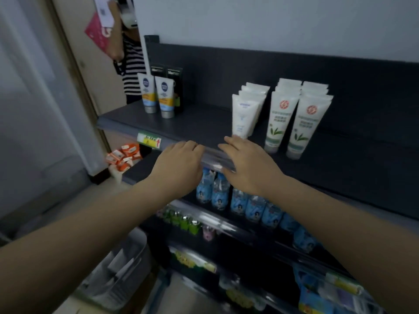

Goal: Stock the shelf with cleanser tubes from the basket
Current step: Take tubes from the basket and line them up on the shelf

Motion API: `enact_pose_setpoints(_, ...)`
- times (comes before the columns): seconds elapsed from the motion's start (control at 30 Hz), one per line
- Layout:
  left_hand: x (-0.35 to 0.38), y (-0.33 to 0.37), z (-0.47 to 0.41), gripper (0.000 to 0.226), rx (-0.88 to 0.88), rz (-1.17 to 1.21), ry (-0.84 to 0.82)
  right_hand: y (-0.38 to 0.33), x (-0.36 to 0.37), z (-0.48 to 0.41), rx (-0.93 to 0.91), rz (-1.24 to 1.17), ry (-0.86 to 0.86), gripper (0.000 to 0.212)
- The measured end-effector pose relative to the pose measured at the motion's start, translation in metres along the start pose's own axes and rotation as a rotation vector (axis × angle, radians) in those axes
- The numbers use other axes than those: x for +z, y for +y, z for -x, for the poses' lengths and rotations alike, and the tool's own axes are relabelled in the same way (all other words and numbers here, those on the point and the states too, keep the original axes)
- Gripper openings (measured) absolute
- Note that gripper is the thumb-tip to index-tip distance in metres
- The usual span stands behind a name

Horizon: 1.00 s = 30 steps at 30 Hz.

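Note:
On the dark top shelf (199, 123) stand rows of cleanser tubes, caps down: a white row (243, 114), two white rows with green leaves (281, 118) and, at the left, two blue-and-yellow tubes (156, 96). My left hand (179, 162) rests on the shelf's clear front rail (214, 158) with bent fingers and holds nothing. My right hand (247, 164) lies on the same rail, fingers straight, fingertips just short of the front white tube's cap. The clear plastic basket (136, 252) sits low at the left, its contents blurred.
Dark boxes (174, 73) stand behind the left tubes. Blue bottles (226, 196) fill the shelf below, with small packets on lower shelves. Orange packs (122, 155) lie at the shelf's left end. A person in a striped top (133, 64) stands behind the shelf's left corner.

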<state>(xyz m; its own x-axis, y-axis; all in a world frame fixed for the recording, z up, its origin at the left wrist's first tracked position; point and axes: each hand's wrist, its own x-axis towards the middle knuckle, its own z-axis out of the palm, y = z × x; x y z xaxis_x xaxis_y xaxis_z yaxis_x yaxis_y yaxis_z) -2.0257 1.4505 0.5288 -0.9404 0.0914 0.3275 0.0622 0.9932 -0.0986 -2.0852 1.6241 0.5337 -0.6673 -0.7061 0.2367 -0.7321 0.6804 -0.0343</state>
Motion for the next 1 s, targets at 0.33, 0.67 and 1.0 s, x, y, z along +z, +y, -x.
enact_pose_setpoints(0.33,0.028,-0.081,0.094,0.038,-0.246,0.012,-0.117,-0.108,0.064,-0.042,-0.195,-0.087,-0.163,0.061)
enact_pose_setpoints(0.67,0.07,-0.19,0.177,0.044,-0.461,0.121,-0.25,-0.225,0.137,-0.098,-0.357,-0.118,-0.254,0.058)
enact_pose_setpoints(1.0,0.145,-0.288,0.256,0.042,-0.62,0.388,-0.444,-0.296,0.237,-0.137,-0.444,-0.096,-0.454,0.059)
